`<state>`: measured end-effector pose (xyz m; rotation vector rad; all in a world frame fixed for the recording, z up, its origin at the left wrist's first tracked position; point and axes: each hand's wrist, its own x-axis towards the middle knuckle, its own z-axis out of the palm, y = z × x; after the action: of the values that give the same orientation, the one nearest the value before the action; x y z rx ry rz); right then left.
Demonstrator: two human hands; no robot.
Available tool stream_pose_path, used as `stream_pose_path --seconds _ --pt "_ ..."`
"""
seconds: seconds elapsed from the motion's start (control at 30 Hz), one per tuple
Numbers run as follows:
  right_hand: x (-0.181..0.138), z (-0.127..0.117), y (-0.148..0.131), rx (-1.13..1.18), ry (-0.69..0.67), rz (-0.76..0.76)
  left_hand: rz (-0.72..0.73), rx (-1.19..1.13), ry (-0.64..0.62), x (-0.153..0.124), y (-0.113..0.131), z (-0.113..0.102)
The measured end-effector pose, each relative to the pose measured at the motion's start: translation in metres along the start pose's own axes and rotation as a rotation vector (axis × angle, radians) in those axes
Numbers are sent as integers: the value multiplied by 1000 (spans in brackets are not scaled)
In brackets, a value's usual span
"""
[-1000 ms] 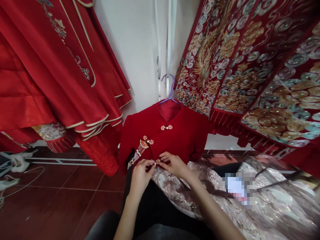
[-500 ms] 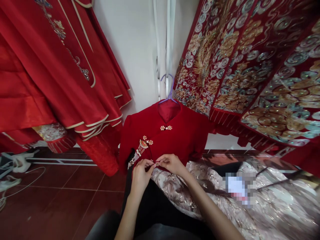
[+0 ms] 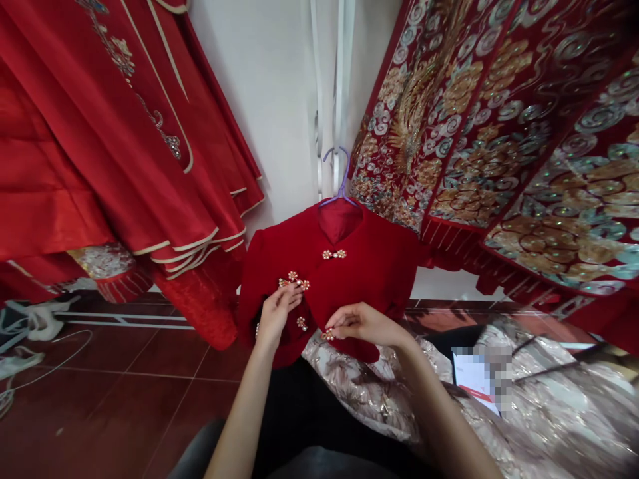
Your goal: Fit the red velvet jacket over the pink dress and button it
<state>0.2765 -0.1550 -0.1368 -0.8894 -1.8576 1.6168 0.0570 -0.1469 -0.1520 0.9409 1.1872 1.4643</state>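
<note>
A deep red short-sleeved jacket [image 3: 379, 266] hangs before me on a purple hanger [image 3: 342, 189]. My right hand [image 3: 362, 324] pinches a beaded flower button [image 3: 328, 334] on the edge of the right front panel, which is swung partly aside at the bottom. Its matching flower piece [image 3: 301, 324] sits apart on the left panel. My left hand [image 3: 278, 311] lies over the hanging ornament, fingers together just under the middle flower clasp [image 3: 302, 285]; what they grip is hidden. At the collar the top clasp [image 3: 334, 255] is fastened.
Red garments with cream piping [image 3: 190, 199] hang at the left, and an embroidered red garment [image 3: 464, 133] at the right. Pale shiny brocade [image 3: 359, 386] is spread below the jacket, with a phone [image 3: 474, 379] on it. White metal bars [image 3: 134, 320] run low over the tiled floor.
My hands, together at the lower clasp before, have parted. The clasp's two halves are now separate. My left hand moved up to the ornament; my right drew its flower button slightly rightward.
</note>
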Motion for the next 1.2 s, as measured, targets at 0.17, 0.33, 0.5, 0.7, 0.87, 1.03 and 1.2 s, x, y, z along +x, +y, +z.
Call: stream_pose_path --seconds 0.17,0.33,0.5,0.7,0.87,1.03,1.2 --pt "-6 -8 -8 3 1 1 -132 -280 -20 10 5 11" --pt "-2 -3 -5 8 3 -4 -99 -256 27 8 2 19" --pt "1 3 -3 3 8 -2 -19 -160 147 10 1 28" --pt "2 6 1 -17 -1 -38 20 -14 171 10 -4 31" --pt "-10 -9 -3 -73 -66 -38 69 404 -61 12 8 28" --pt "-24 -30 0 -154 -65 43 608 916 -47 16 42 48" --pt "-30 -38 2 -145 -112 127 1043 1280 -130 31 67 79"
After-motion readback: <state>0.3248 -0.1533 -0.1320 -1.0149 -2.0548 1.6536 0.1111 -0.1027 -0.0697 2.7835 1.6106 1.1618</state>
